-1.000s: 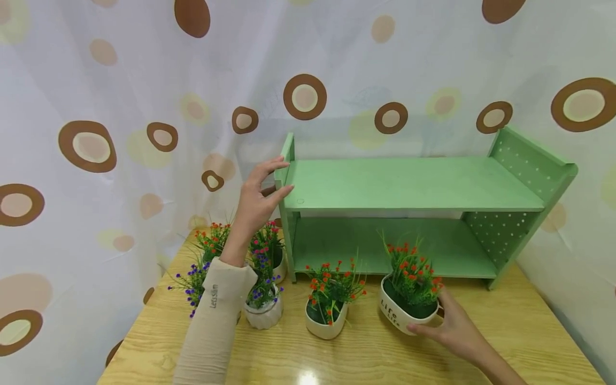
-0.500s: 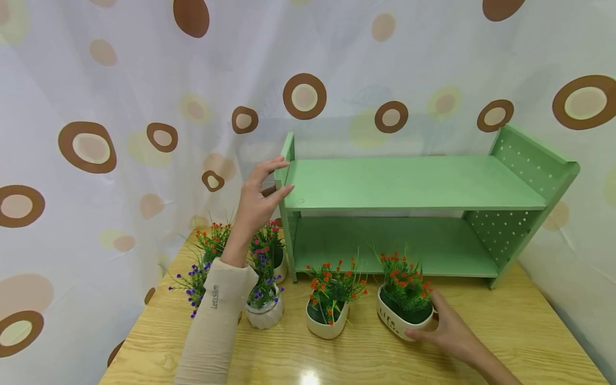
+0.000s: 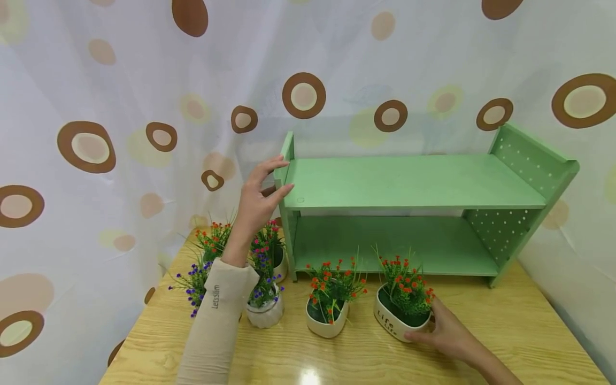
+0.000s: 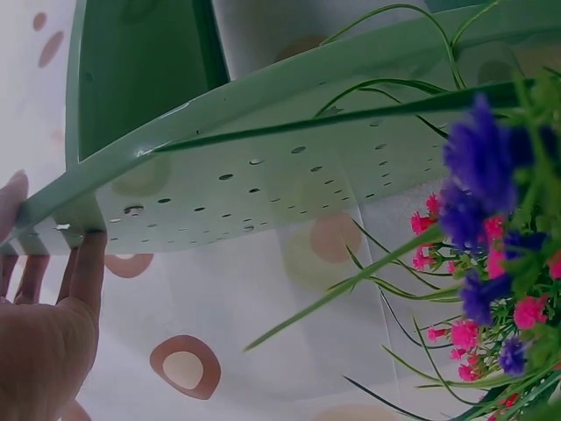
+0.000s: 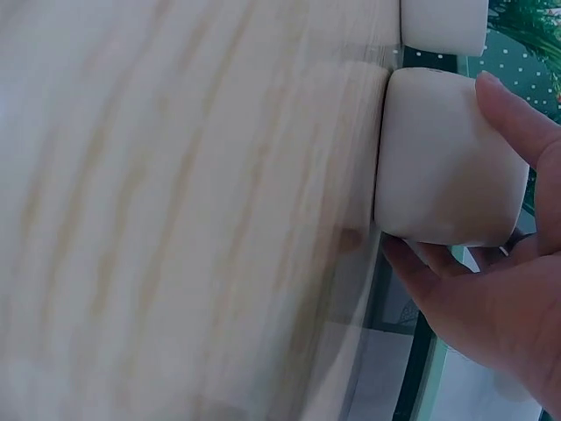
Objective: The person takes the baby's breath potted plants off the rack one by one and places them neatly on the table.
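My left hand [image 3: 255, 200] grips the upper left side panel of a green two-tier shelf [image 3: 414, 182]; in the left wrist view the fingers [image 4: 88, 272] curl about that panel's edge. Low on the right, my right hand [image 3: 447, 331] holds a cream oval flowerpot [image 3: 394, 322] marked "Life", its thumb at the front and its other fingers round the far end. Red artificial flowers [image 3: 406, 286] fill this pot. Seen from the right wrist, the pot [image 5: 451, 158] sits low against the wooden tabletop [image 5: 175, 175], in front of the shelf.
Another cream pot with red flowers [image 3: 327, 323] stands to the left of the held one. Below my left forearm are several more potted flowers, among them a ribbed white pot [image 3: 266, 314]. A patterned curtain [image 3: 351, 64] hangs behind the wooden table [image 3: 366, 363].
My right hand has moved the "Life" pot slightly left and down toward the tabletop, and the pot's tilt has lessened. The left hand keeps its grip on the shelf panel.
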The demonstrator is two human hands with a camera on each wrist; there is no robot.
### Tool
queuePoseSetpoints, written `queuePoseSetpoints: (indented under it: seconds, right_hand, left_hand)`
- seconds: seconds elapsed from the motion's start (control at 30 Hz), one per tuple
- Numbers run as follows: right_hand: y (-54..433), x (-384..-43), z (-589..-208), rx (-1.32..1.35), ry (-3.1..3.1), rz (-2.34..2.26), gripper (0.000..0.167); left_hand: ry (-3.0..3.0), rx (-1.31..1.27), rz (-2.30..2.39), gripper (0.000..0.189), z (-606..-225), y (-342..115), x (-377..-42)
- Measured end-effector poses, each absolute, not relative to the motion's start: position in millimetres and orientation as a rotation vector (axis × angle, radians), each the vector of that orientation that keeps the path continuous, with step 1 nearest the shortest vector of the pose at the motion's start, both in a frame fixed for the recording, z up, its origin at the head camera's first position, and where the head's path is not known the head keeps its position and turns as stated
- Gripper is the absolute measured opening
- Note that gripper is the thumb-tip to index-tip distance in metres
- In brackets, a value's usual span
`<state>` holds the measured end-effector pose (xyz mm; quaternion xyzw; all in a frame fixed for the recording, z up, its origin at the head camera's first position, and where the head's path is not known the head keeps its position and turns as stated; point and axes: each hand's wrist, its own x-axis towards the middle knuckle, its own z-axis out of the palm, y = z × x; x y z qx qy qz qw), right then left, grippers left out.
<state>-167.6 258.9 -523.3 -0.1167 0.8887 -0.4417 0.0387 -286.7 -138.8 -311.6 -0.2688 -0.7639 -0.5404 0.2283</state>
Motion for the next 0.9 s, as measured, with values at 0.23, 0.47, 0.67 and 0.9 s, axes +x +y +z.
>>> queuePoseSetpoints:
  seconds: [0.23,0.47,0.67,0.9]
  right_hand:
    - [258.8,-168.3,-522.7,-0.367,2.74,-1.332,0.108]
    - [258.3,-167.7,-522.1,-0.385,2.747,-1.328,0.11]
    - [260.1,-169.8,-523.6,-0.417,2.76,-1.311,0.111]
    - [272.7,-173.5,-511.7,-0.582,2.813,-1.235,0.113]
  left_hand:
    - [-2.106,-0.74,-1.491,0.045,-312.9,-140.1,-288.9]
    - [-2.106,-0.736,-1.466,0.047,-329.1,-144.8,-309.8]
    - [-2.097,-0.761,-1.402,0.047,-332.4,-146.0,-310.3]
    - [-2.27,-0.716,-1.149,0.072,-338.7,-157.6,-296.4]
